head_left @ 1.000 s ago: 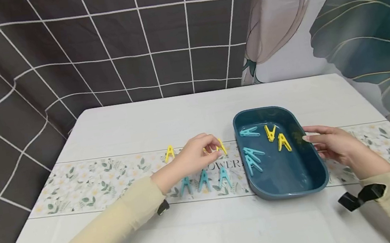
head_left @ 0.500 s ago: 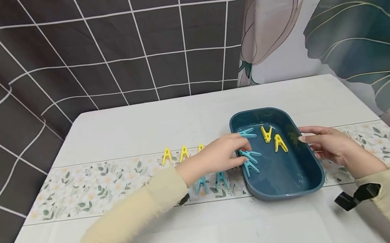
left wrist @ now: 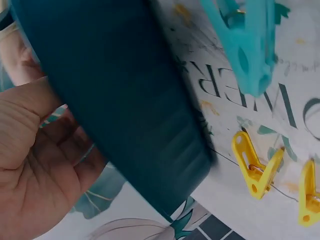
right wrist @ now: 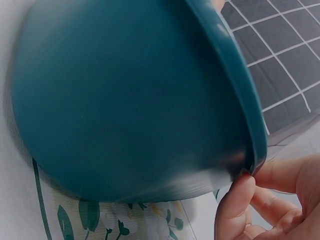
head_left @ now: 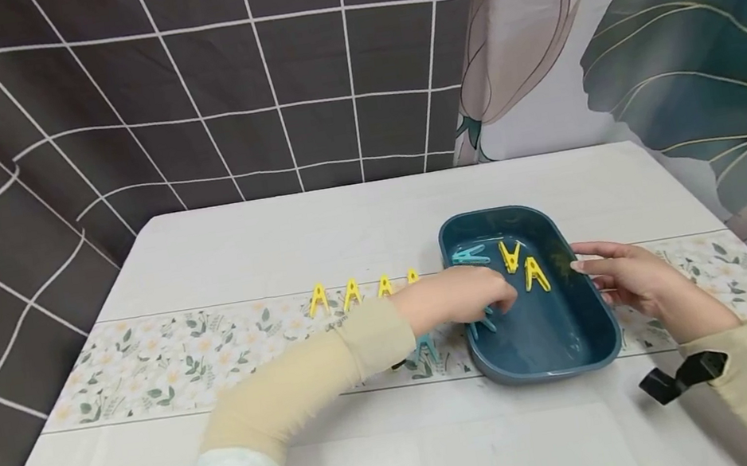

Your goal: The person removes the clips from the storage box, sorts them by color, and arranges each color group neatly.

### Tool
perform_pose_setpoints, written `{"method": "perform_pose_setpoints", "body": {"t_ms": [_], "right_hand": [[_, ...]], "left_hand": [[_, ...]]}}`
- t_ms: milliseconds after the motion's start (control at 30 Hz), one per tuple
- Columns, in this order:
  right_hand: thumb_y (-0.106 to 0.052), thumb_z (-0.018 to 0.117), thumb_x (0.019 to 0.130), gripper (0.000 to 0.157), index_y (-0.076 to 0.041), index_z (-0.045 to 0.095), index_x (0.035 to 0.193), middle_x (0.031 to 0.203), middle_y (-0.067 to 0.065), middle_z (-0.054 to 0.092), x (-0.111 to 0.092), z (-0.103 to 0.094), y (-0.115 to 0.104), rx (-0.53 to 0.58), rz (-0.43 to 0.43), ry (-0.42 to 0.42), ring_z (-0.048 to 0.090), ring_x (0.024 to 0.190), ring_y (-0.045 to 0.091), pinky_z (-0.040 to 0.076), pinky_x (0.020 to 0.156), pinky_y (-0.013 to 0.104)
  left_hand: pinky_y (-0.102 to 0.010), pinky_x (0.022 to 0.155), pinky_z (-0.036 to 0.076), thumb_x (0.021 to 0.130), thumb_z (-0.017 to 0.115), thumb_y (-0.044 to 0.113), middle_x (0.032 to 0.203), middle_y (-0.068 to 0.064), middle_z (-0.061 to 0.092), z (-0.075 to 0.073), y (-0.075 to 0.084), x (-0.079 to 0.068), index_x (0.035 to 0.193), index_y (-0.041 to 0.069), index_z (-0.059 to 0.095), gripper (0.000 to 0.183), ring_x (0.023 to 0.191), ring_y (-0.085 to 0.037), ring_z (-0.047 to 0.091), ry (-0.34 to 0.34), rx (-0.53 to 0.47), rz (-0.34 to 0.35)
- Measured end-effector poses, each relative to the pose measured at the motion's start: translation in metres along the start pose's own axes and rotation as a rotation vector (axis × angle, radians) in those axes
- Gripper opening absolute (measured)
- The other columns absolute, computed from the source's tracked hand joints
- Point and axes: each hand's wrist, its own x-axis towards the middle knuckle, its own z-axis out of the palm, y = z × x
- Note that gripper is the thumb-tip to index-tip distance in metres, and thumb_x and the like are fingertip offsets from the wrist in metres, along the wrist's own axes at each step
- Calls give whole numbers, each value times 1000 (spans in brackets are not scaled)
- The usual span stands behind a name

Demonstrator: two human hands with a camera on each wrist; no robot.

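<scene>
My left hand (head_left: 465, 293) reaches over the left rim into the dark teal plastic tray (head_left: 562, 333), fingers bent downward. Their tips are hidden, and whether they hold anything cannot be told. Just below it, a light-blue clothespin (head_left: 484, 323) is partly covered; another light-blue clothespin (head_left: 469, 255) lies near the tray's back left. Two yellow clothespins, one a yellow clothespin (head_left: 536, 274) near the middle, rest on its floor. At the tray's right side my right hand (head_left: 630, 277) pinches the rim, thumb and forefinger showing clearly in the right wrist view.
Left of the tray, several yellow clothespins (head_left: 351, 294) stand in a row on the flowered strip of the tablecloth (head_left: 147, 363). A light-blue clothespin (head_left: 426, 344) shows in front of them, partly behind my left forearm. Dark grid-patterned cloth (head_left: 214, 88) hangs behind the table.
My left hand has moved right, from the yellow clothespin at the row's right end, over the rim into the tray. That clothespin stays on the table. The right hand keeps its place.
</scene>
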Motion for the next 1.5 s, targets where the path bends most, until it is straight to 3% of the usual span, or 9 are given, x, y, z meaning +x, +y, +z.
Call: {"method": "perform_pose_setpoints", "body": {"t_ms": [133,500,733,967,1200,1300,1500], "right_hand": [[-19,56,96,45,-11,41,139,73,-11,66,-1,1,0,-6,-3,-3,57,59,6,50,51,20],[-19,55,96,45,-11,40,138,73,-12,66,-2,1,0,2,-10,-6,57,59,5,49,50,19],[-17,54,97,39,-16,43,134,74,-11,67,-2,1,0,24,-4,-3,58,59,5,49,50,19],[-17,54,97,30,-23,49,126,73,-11,66,-2,1,0,24,-9,5,57,59,5,49,50,19],[-16,52,97,41,-12,41,137,74,-12,66,-1,3,1,-13,-26,14,58,60,5,49,50,20],[-16,52,97,42,-11,40,137,74,-12,66,-1,3,1,-15,-23,19,58,60,6,49,50,20],[-16,52,97,40,-11,42,136,74,-12,66,-2,3,1,-6,-18,18,58,60,6,50,51,20]], "left_hand": [[-19,72,46,87,64,-2,94,5,64,3,1,7,101,18,68,24,83,-8,54,-52,-19,-51],[-19,65,43,89,62,0,93,5,62,6,0,21,93,18,68,20,82,-10,53,-155,-27,-123],[-20,65,43,89,63,5,92,4,63,5,1,22,88,18,66,14,80,-9,51,-148,43,-106],[-21,72,43,84,72,10,96,5,55,7,-3,22,87,18,65,11,87,-10,48,-127,19,-95],[-18,71,42,87,69,14,96,3,55,12,-9,18,80,16,68,7,87,-10,49,-38,-27,-23],[-18,70,44,85,73,14,93,5,60,12,-9,19,85,16,69,4,84,-8,53,-62,-52,-27],[-19,66,46,82,76,14,87,7,63,10,-4,20,87,17,68,10,78,-7,54,-116,-72,-98]]}}
